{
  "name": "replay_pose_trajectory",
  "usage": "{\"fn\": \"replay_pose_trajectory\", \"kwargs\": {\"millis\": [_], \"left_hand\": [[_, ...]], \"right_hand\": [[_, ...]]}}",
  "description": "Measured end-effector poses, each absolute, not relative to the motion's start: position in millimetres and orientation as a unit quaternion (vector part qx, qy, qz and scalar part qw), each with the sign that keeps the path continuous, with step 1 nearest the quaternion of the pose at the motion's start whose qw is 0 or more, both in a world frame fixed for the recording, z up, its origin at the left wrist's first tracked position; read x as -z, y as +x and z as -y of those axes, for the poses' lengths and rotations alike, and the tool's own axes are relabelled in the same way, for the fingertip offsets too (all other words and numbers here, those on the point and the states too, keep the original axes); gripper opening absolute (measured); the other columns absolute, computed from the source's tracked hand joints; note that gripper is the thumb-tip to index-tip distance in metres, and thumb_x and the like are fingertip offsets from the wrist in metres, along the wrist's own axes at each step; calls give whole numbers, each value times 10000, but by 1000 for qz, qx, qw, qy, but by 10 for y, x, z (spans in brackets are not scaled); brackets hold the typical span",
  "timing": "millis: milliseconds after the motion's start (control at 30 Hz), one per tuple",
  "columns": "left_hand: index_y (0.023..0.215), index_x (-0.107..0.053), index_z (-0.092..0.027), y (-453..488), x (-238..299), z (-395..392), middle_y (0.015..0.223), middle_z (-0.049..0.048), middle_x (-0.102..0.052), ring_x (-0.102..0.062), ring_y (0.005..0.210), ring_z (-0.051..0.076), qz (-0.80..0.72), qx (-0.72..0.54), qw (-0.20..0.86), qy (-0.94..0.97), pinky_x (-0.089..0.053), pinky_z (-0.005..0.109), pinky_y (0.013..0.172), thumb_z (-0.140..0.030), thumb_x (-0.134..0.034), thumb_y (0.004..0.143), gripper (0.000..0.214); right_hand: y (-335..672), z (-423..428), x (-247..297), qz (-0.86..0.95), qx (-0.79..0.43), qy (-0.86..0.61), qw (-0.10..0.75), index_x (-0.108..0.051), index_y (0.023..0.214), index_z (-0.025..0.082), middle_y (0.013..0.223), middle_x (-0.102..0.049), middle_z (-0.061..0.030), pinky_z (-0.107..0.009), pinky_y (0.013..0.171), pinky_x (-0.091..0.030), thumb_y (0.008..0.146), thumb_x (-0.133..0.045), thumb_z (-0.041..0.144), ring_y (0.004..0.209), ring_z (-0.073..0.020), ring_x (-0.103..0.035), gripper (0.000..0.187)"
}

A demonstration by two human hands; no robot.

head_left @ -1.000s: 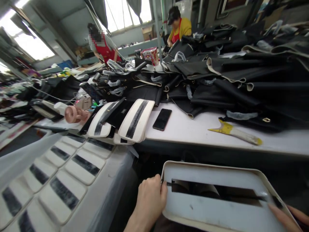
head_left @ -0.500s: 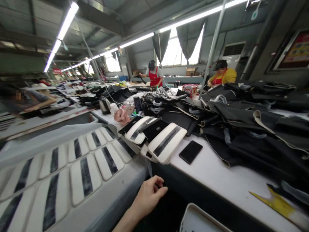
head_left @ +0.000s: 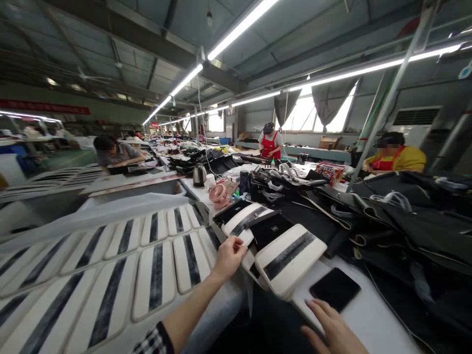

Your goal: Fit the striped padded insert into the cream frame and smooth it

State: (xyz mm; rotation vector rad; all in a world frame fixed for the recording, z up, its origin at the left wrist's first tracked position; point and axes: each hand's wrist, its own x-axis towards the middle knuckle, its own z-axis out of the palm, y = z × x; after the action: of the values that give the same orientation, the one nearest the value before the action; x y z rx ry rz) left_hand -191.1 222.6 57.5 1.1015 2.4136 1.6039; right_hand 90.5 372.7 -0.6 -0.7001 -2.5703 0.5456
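My left hand reaches forward to a stack of white panels with a dark stripe at the near corner of the white table; its fingers curl around the edge of one white panel. My right hand lies low at the table's front edge with fingers stretched out, holding nothing, just below a black phone. A black piece rests among the stacked panels.
Rows of white striped panels cover the surface on the left. Heaps of black material fill the right of the table. A pink fan and a kettle stand further back. Other people work at distant tables.
The view has swung upward. My left hand let go of the large white slotted panel and moved up to the stacked panels. My right hand came up beside the phone.
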Motion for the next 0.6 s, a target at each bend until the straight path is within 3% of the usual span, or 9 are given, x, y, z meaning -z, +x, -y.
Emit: {"fn": "replay_pose_trajectory", "kwargs": {"millis": [100, 167, 300, 467, 600], "left_hand": [[1063, -631, -184, -1785, -432, -2389, 1116, 56, -658, -609, 1035, 191, -777, -479, 59, 404, -451, 285, 926, -232, -682, 716, 354], [1135, -607, -165, -1730, -321, -2512, 1128, 79, -659, -613, 1037, 209, -785, -462, 89, 403, -456, 300, 922, -238, -708, 697, 455], [952, -619, -132, -1681, -198, -2661, 860, 68, -670, -644, 796, 200, -812, -446, 131, 353, -498, 309, 765, -273, -640, 764, 236], [826, -571, -183, -1649, -305, -2655, 998, 51, -604, -572, 1039, 216, -803, -464, 107, 358, -410, 357, 978, -287, -631, 784, 127], [682, -525, -179, -1680, -392, -2769, 687, -2, -550, -608, 756, 198, -773, -476, 209, 363, -512, 328, 743, -382, -694, 751, 274]], "right_hand": [[418, -3693, 28, 930, -162, -263, 200, -622, 1251, 189, 1334, -574, -124, -447, 1021, -479, 790, -556, 326, 1206, -310, -562, 485], [258, -3677, 39, 933, -135, -279, 185, -607, 1256, 156, 1346, -556, -146, -444, 1022, -470, 796, -553, 275, 1215, -318, -552, 478], [194, -3681, 78, 935, -106, -293, 170, -609, 1218, 153, 1345, -536, -149, -399, 959, -511, 826, -534, 259, 1169, -305, -583, 413], [222, -3659, 107, 934, -108, -290, 178, -597, 1202, 170, 1369, -507, -142, -400, 982, -492, 831, -532, 245, 1211, -301, -550, 384], [201, -3631, 32, 926, -134, -299, 186, -620, 1105, 167, 1293, -521, -145, -372, 853, -539, 844, -520, 260, 1076, -281, -609, 295]]}}
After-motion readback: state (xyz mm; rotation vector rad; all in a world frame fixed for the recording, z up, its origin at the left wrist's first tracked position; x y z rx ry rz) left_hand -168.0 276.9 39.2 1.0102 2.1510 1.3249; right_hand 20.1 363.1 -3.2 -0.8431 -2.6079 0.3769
